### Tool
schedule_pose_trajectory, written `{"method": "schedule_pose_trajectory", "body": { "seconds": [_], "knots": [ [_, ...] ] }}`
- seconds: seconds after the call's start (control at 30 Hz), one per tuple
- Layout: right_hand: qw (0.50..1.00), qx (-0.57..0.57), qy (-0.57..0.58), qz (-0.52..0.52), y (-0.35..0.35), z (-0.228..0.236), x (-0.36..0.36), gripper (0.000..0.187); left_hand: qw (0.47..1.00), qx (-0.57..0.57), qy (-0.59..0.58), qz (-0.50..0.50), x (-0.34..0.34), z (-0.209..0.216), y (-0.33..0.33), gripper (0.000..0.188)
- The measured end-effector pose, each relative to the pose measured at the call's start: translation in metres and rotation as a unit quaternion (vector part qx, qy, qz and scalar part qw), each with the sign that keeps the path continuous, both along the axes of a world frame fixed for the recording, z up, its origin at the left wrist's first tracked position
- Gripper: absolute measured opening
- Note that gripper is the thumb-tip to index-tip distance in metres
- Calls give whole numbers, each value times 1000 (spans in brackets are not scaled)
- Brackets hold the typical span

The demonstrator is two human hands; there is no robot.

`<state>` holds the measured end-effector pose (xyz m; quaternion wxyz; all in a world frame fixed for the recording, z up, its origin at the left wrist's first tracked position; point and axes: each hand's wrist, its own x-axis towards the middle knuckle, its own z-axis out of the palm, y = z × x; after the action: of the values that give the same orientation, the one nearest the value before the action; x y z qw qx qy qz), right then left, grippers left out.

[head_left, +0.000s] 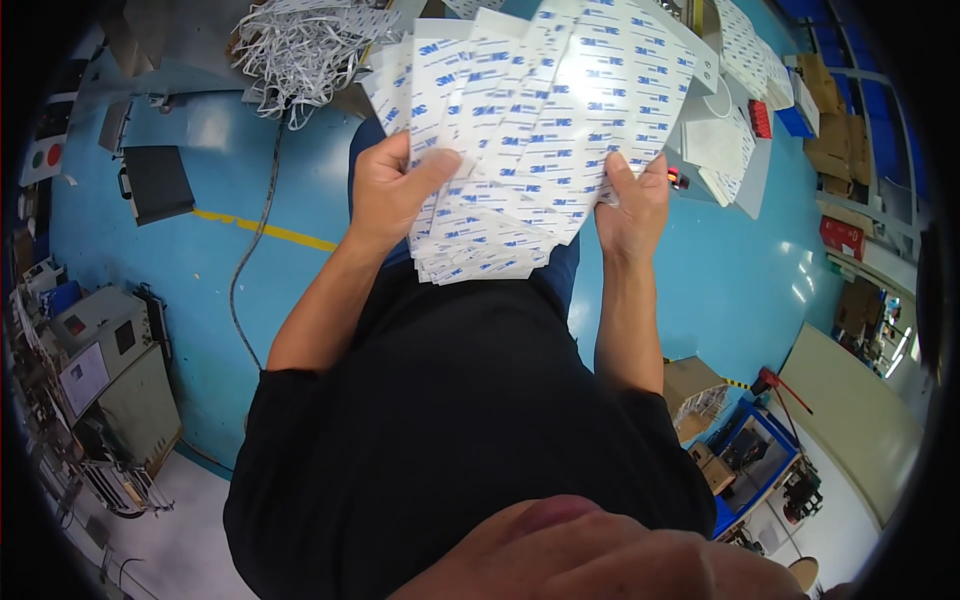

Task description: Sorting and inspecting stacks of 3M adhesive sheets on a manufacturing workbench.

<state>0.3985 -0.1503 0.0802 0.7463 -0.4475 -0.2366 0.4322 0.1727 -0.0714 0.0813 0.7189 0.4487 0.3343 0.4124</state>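
Note:
A fanned stack of white sheets (545,130) with a repeated blue print spreads between my two hands, above my lap. My left hand (398,190) grips the left side of the stack, its thumb lying on top of the sheets. On the right edge my right hand (635,205) pinches the sheets, thumb on the upper face and fingers partly hidden. Toward my body, the lower ends of several sheets lie stepped over one another near my black shirt.
A heap of shredded white strips (310,55) sits at the far left. More printed sheets (718,150) lie on a grey surface at the right. A dark cable (262,215) runs over the blue floor. Machines (120,330) stand at left, a cardboard box (692,385) at right.

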Motion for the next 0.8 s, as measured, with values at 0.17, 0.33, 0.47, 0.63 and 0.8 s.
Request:
{"method": "schedule_pose_trajectory", "body": {
  "seconds": [0.17, 0.33, 0.47, 0.63, 0.8],
  "knots": [
    [1000, -27, -2, 2, 0, -2, -2, 39, 1000, 5, 21, -16, -2, 4, 1, 24],
    [1000, -3, 14, -14, -3, -6, 12, 39, 1000, -12, -11, 25, -6, 0, 4, 26],
    [996, 37, 78, -8, -5, -3, 19, 42, 999, -17, -19, 45, -7, -1, 7, 26],
    [999, 30, 33, 6, 1, -1, 8, 46, 998, -1, -28, 60, -6, -6, 9, 26],
    [996, 38, 63, -51, 6, 6, 16, 45, 997, 3, -35, 73, -6, -9, 7, 26]
  ]
}}
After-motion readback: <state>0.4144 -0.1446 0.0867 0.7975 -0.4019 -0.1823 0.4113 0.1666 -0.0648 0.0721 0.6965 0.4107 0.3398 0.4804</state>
